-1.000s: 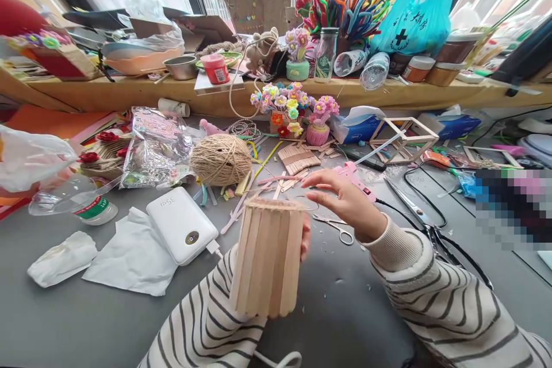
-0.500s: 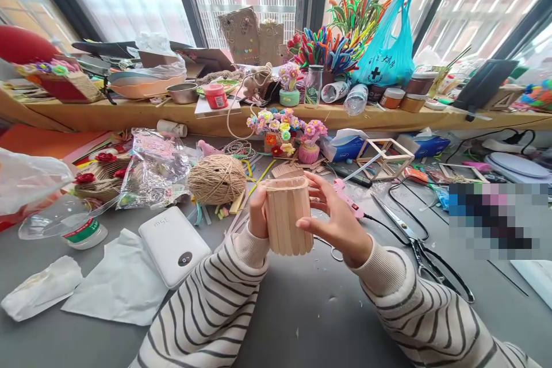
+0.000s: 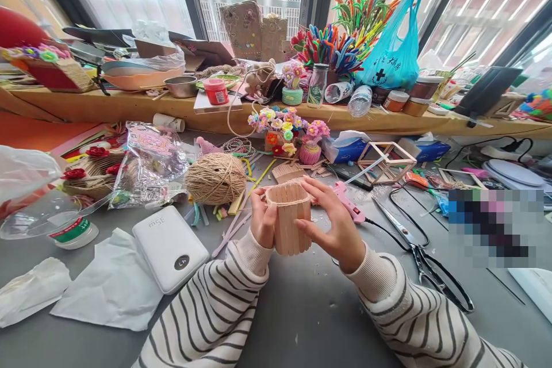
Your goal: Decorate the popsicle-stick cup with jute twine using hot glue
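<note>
The grip of the left hand (image 3: 261, 221) and right hand (image 3: 336, 233) grasps the stick cup (image 3: 288, 227) from opposite sides. A twine ball (image 3: 215, 178) lies left of the cup.

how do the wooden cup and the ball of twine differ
The wooden cup is hollow and open-topped; the ball of twine is a rounded bundle.
The wooden cup has flat, upright sticks; the ball of twine has wound strands.
The left hand and right hand hold the wooden cup; neither touches the ball of twine.
Both are tan.
</note>
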The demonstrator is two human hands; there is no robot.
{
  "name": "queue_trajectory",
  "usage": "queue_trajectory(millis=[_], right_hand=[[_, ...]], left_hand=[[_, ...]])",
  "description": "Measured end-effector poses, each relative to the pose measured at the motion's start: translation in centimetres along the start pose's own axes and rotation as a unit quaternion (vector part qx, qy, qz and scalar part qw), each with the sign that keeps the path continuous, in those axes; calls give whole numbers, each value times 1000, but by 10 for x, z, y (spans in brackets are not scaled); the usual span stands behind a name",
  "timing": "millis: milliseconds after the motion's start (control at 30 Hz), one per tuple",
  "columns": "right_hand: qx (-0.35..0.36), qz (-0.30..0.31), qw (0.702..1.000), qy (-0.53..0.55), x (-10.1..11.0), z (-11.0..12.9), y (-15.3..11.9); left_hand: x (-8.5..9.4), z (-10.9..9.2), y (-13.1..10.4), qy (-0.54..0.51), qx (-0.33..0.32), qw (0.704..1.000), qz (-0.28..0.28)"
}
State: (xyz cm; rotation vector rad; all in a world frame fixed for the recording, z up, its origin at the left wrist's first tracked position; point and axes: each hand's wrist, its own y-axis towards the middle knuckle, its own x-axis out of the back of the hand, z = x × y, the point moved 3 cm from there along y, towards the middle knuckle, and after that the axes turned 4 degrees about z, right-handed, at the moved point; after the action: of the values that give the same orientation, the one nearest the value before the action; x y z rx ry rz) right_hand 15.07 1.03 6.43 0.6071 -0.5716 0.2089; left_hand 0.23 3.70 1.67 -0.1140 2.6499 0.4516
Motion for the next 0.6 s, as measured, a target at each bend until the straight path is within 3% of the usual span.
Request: queue_trajectory(millis=[267,600], right_hand=[[169,-63,974,-140,-4,8,-6],[194,-67,960,-192,-4,4,-6]], left_hand=[[3,2,-3,23,19,999,-14],[-1,0,-3,31,47,998,-35]])
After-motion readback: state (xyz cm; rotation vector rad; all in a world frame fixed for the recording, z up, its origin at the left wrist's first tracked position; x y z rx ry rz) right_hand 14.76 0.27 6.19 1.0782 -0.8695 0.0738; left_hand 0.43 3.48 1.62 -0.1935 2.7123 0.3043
